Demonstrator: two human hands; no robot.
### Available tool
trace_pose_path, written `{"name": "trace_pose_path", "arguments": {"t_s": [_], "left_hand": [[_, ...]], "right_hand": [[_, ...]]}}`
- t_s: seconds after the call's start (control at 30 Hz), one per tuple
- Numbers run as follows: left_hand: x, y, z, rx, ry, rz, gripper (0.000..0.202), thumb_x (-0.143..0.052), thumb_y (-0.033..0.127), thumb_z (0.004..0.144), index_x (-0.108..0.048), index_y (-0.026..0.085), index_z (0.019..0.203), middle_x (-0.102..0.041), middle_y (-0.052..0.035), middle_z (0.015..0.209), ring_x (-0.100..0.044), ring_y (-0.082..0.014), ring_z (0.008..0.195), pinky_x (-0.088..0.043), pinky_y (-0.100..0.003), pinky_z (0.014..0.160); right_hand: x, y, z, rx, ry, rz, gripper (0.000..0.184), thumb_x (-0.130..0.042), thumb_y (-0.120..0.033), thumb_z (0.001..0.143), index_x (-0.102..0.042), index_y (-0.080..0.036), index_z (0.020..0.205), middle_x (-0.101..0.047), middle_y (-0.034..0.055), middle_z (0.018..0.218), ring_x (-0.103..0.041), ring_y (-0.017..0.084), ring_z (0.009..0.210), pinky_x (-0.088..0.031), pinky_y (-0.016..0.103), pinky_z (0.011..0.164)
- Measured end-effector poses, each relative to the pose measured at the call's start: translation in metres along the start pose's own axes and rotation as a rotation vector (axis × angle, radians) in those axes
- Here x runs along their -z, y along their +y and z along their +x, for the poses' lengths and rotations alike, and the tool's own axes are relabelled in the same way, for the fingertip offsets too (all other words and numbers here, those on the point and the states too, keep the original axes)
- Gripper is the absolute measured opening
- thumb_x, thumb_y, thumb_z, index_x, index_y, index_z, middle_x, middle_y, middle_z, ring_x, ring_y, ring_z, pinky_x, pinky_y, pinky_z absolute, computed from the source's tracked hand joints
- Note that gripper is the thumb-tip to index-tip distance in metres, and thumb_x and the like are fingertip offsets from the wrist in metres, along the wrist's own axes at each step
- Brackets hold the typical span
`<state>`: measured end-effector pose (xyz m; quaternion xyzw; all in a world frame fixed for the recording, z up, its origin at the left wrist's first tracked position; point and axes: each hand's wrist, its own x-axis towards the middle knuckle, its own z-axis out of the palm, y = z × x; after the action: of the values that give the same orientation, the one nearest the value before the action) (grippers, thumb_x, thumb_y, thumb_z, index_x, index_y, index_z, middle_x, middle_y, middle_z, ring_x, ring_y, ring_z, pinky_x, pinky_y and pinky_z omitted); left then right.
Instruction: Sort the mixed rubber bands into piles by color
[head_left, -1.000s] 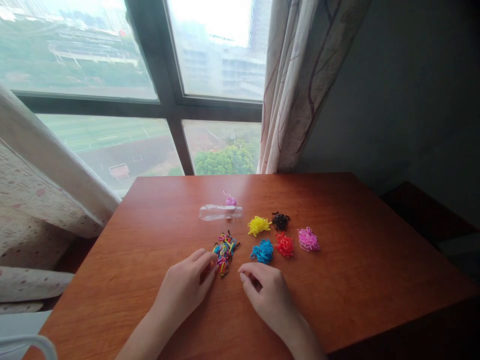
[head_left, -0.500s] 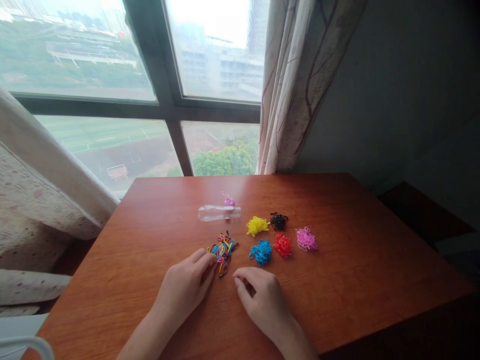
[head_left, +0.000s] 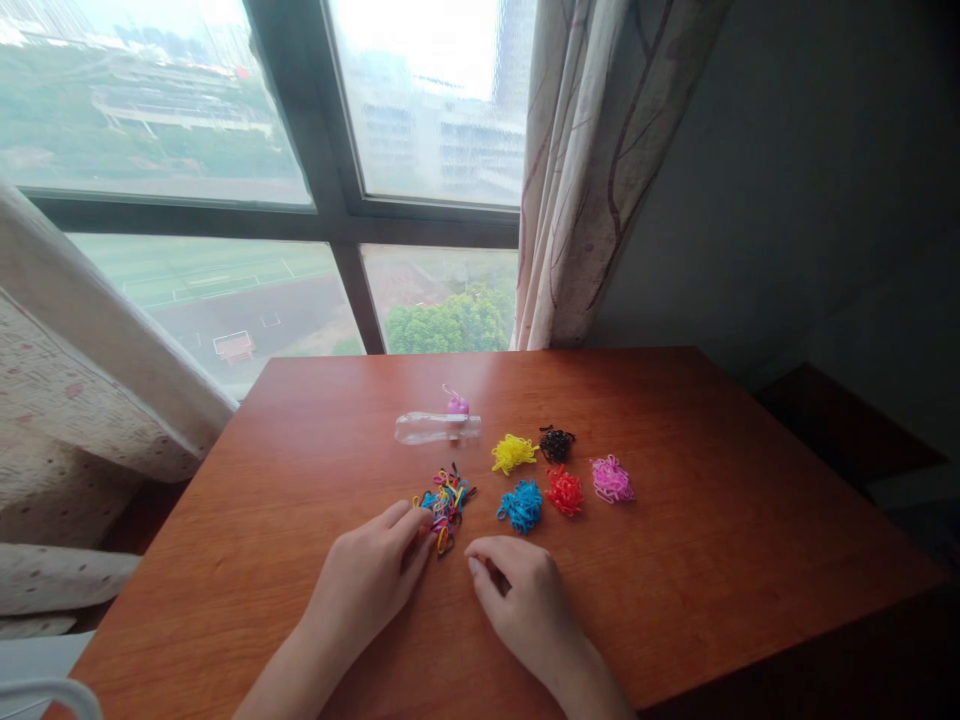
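Observation:
A mixed pile of small coloured rubber bands (head_left: 444, 502) lies on the wooden table (head_left: 712, 520). My left hand (head_left: 367, 582) rests on the table with its fingers stretched out, the fingertips touching the pile's near left edge. My right hand (head_left: 517, 600) sits just right of the pile with its fingers curled in and thumb and forefinger pinched together; what they hold is hidden. Beyond my right hand lie sorted heaps: yellow (head_left: 514, 452), black (head_left: 556, 443), blue (head_left: 521, 505), red (head_left: 565, 491) and pink (head_left: 612, 479).
A clear plastic bottle (head_left: 433, 428) lies on its side behind the mixed pile, with a pink cap (head_left: 456, 405) beside it. A window and a curtain (head_left: 592, 170) stand behind the table. A patterned cushion (head_left: 67, 420) is at the left.
My right hand has slid a little left and nearer, closer to the mixed pile. My left hand stays at the pile's edge. The heaps have not moved.

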<state>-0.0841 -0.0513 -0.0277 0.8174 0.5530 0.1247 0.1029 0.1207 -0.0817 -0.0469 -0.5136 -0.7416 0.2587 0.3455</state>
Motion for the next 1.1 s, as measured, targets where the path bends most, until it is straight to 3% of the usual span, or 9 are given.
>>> {"name": "trace_pose_path", "arguments": {"t_s": [0.4,0.83,1.1], "left_hand": [[-0.0006,-0.003,0.0013,0.005,-0.026,-0.013,0.022,-0.042,0.028,0.096,-0.064,0.026,0.097,-0.067,-0.0005,0.089,-0.068,-0.0154,0.075,-0.046,-0.022,0.063],[-0.0011,-0.0043,0.0001,0.025,0.038,-0.102,0.017,-0.044,0.026,0.092,-0.062,0.025,0.092,-0.066,0.0019,0.085,-0.065,-0.0142,0.071,-0.045,-0.022,0.062],[0.0031,-0.0027,-0.0005,0.091,0.02,-0.195,0.018,-0.042,0.029,0.094,-0.058,0.023,0.092,-0.066,0.0003,0.085,-0.062,-0.015,0.071,-0.045,-0.025,0.066]], "right_hand": [[0.0005,0.0006,-0.0004,-0.01,-0.015,0.026,0.018,-0.052,-0.013,0.088,-0.067,-0.023,0.089,-0.07,0.001,0.081,-0.065,0.017,0.072,-0.045,0.025,0.069],[0.0005,0.0006,-0.0001,-0.006,-0.025,0.013,0.018,-0.053,-0.013,0.09,-0.068,-0.022,0.09,-0.07,0.0005,0.082,-0.065,0.016,0.075,-0.045,0.023,0.071],[0.0,0.0015,-0.0011,-0.019,-0.028,0.025,0.018,-0.053,-0.013,0.09,-0.068,-0.023,0.09,-0.071,0.0003,0.084,-0.065,0.015,0.076,-0.044,0.023,0.073]]}}
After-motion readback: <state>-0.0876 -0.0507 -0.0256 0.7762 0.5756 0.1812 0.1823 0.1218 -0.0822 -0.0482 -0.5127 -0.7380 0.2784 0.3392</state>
